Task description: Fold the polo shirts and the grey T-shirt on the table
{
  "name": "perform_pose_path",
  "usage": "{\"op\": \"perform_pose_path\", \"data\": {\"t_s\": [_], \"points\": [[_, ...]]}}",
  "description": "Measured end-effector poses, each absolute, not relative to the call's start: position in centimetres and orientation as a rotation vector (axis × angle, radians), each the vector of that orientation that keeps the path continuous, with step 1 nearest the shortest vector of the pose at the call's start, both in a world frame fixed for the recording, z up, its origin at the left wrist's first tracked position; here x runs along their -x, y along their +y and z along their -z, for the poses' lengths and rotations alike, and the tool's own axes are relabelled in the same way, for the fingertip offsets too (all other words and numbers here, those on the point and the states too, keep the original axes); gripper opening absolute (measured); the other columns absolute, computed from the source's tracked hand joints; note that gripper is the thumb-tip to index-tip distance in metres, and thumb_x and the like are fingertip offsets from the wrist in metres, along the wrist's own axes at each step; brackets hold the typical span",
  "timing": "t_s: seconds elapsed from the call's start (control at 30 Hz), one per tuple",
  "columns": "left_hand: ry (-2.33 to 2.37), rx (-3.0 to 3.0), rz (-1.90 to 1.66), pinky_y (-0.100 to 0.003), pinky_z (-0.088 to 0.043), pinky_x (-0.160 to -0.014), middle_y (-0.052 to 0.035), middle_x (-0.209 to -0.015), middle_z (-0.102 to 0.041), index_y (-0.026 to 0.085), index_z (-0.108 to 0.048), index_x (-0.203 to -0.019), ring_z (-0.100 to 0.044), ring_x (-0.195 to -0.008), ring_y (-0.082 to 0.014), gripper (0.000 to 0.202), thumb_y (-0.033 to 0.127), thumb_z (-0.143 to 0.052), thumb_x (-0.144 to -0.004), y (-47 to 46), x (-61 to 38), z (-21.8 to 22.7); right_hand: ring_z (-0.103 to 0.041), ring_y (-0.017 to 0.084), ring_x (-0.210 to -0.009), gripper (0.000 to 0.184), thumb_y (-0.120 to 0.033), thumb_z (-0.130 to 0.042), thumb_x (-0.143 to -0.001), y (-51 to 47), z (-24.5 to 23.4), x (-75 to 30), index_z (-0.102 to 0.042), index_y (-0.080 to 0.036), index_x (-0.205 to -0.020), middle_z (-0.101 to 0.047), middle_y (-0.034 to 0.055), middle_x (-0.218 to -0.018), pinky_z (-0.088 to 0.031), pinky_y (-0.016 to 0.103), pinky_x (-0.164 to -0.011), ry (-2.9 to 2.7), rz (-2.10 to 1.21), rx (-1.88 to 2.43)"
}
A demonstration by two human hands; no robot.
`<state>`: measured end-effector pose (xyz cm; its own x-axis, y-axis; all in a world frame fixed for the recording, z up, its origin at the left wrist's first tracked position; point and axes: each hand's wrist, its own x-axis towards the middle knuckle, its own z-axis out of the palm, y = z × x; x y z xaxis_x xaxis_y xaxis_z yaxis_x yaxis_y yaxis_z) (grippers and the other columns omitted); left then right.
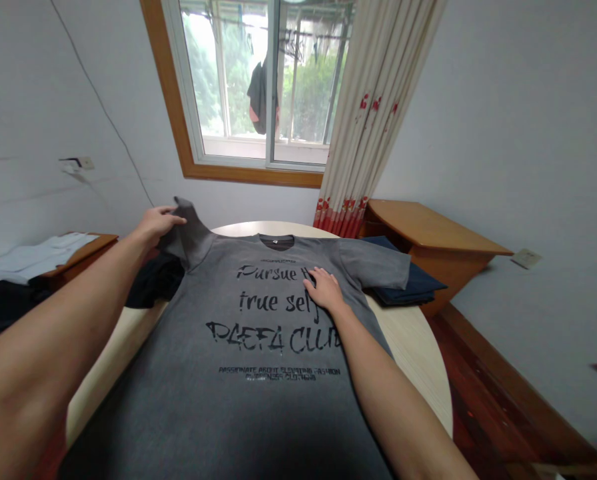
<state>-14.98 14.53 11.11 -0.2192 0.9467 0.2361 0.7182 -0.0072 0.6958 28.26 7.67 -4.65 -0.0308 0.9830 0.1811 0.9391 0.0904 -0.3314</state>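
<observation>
A grey T-shirt [258, 407] with black lettering lies spread face up over a round, pale wooden table [423, 360], its collar toward the window. At the far left my left hand [159, 225] pinches the shirt's sleeve and holds it lifted off the table. My right hand [325, 289] rests on the chest print with its fingers stretched out, covering part of the letters. The other sleeve lies flat, partly over a stack of folded dark blue clothes [423, 283] at the table's right edge.
Black cloth [151, 283] lies on the table's left side, under the raised sleeve. A wooden desk [438, 230] stands behind on the right, beside a long curtain [373, 120]. On the left, papers [43, 253] lie on a brown surface. A window [268, 87] is ahead.
</observation>
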Motion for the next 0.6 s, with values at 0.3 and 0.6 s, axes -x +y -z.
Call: {"op": "perform_pose_path", "data": {"t_s": [0.3, 0.6], "points": [[2.124, -2.136, -0.490, -0.043, -0.049, -0.100, -0.0152, -0.122, -0.071, 0.018, -0.073, -0.116, -0.063, -0.117, -0.0343, 0.044, 0.050, -0.056, -0.092, 15.9, 8.1, -7.0, -0.035, 0.028, -0.149, 0.051, -0.042, -0.046, -0.101, 7.3, 4.2, -28.1, -0.055, -0.016, -0.144, -0.042, 0.0139, -0.158, -0.023, 0.050, -0.122, -2.026, -0.176, 1.907], [2.228, -2.205, -0.186, -0.063, -0.021, -0.119, -0.0125, -0.170, -0.014, 0.018, -0.032, -0.159, -0.018, -0.153, -0.0405, 0.073, 0.058, -0.036, -0.098, 16.7, 8.8, 0.8, -0.035, 0.028, -0.149, 0.052, -0.042, -0.046, -0.101, 7.4, 4.3, -28.1, -0.054, -0.016, -0.144, -0.042, 0.0136, -0.158, -0.023, 0.050, -0.122, -2.022, -0.160, 1.918]]}}
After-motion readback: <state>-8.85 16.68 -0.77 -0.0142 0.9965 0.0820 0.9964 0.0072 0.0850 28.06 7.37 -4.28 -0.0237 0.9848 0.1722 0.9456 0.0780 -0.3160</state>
